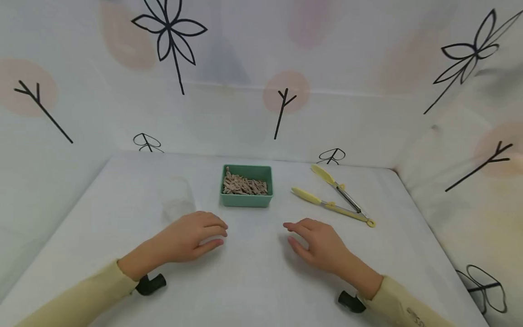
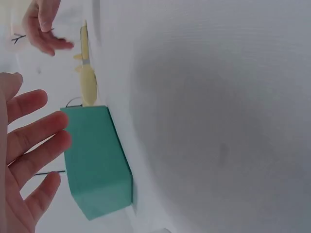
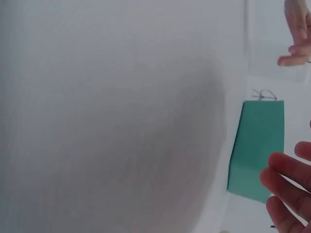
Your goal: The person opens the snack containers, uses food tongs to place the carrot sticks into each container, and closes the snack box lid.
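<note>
On the left side of the white tabletop point(image 1: 122, 190) there is a clear glass point(image 1: 178, 200), very faint against the cloth, standing just behind the left hand. The left hand point(image 1: 192, 236) lies low over the tabletop with the palm down. Its fingers are loosely spread and only a little bent, and it holds nothing. In the left wrist view the same fingers point(image 2: 34, 128) are straight and apart, pointing toward the green box. The sleeve point(image 1: 77, 299) on this arm is pale yellow.

In the middle, behind the gap between both hands, stands a small green box point(image 1: 247, 200). It is rectangular and open on top, and it is filled with small beige-brown pieces point(image 1: 244, 185); I cannot tell what they are. The box is near both hands but does not touch them.

The right hand point(image 1: 320, 243) also rests low over the tabletop, palm down, fingers relaxed and slightly apart, pointing to the left and forward. It grips nothing.

Further to the right, behind the right hand, lie the yellow tongs point(image 1: 333, 197). Their two arms are spread wide, with the tips pointing toward the box and the joined end toward the right edge. They are near the right hand but apart from it.
</note>
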A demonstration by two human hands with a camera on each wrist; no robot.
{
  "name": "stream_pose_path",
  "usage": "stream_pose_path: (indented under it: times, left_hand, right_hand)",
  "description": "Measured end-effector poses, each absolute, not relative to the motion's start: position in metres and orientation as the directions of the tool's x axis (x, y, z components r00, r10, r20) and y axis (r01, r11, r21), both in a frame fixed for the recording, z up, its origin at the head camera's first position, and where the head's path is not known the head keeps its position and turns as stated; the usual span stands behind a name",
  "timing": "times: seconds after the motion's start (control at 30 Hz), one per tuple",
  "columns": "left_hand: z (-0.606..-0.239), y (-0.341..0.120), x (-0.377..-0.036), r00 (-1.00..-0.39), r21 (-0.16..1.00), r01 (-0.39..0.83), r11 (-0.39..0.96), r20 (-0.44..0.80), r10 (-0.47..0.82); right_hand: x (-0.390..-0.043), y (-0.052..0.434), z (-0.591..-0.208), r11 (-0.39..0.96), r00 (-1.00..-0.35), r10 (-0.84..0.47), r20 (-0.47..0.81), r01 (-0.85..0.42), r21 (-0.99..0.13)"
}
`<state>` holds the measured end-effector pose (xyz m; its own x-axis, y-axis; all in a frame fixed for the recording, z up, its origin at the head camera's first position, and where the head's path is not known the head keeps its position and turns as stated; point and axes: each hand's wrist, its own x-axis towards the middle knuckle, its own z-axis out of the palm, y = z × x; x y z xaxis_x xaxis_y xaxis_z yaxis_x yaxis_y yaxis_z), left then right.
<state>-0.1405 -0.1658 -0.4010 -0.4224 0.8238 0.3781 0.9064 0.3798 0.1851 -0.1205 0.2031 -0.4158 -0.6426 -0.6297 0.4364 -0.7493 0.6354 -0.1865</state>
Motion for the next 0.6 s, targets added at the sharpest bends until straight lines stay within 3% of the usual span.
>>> stream_pose_path:
  times: [0.17,0.33,0.6]
  left_hand:
    - [-0.407,-0.182,-0.137,-0.549,0.326,0.833,0.447,0.385,0.742]
    - [-0.413,-0.207,-0.13,-0.678,0.449,0.729,0.516,0.376,0.631]
    - [-0.42,-0.251,-0.128,-0.78,0.536,0.624,0.568,0.462,0.421]
  right_hand:
    - [-0.121,0.196,-0.422,0.658,-0.762,-0.518,0.388,-0.645,-0.389]
    - [-0.122,0.193,-0.429,0.589,-0.827,-0.447,0.339,-0.558,-0.584]
    - [-0.12,0.189,-0.435,0.478,-0.921,-0.341,0.187,-0.341,-0.809]
